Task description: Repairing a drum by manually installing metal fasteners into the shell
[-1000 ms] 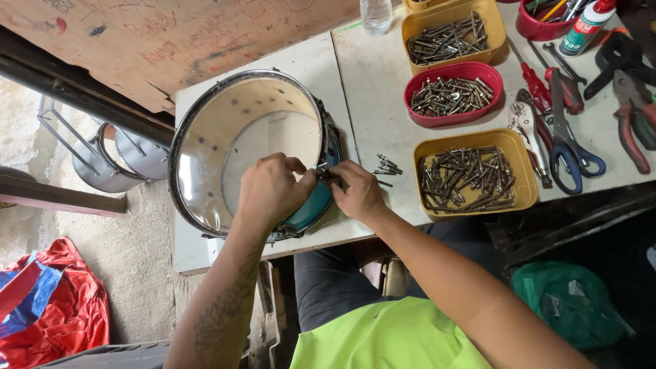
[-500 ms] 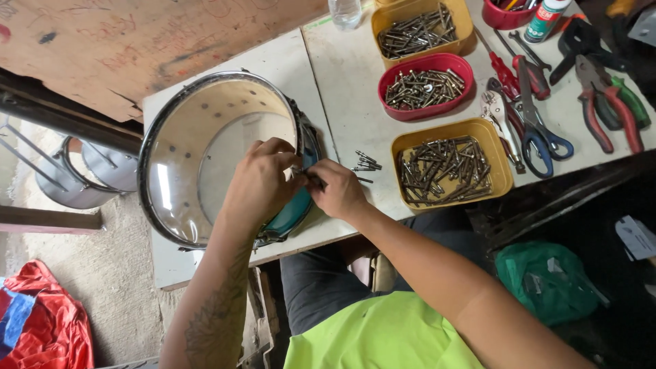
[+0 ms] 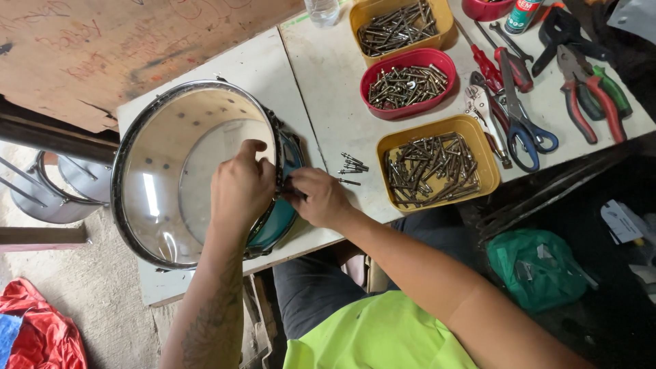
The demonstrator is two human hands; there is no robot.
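Note:
A teal drum shell (image 3: pixel 171 171) with a metal rim stands open-side up on the white table (image 3: pixel 328 82). My left hand (image 3: pixel 239 188) grips the drum's right rim, fingers reaching inside. My right hand (image 3: pixel 318 198) presses against the outside of the same rim, pinching a small metal fitting that is mostly hidden by the fingers. A few loose screws (image 3: pixel 352 167) lie on the table just right of my right hand.
A yellow tray of long screws (image 3: pixel 437 167) sits near the front edge, a red tray (image 3: pixel 408 82) and another yellow tray (image 3: pixel 400 24) behind it. Pliers, scissors and screwdrivers (image 3: pixel 540 89) lie at the right. A green bag (image 3: pixel 536 266) is below; metal stands (image 3: pixel 55 184) left.
The view has shifted, so the drum and trays sit further right in the picture. Both hands stay at the drum's right rim, with only small finger movement.

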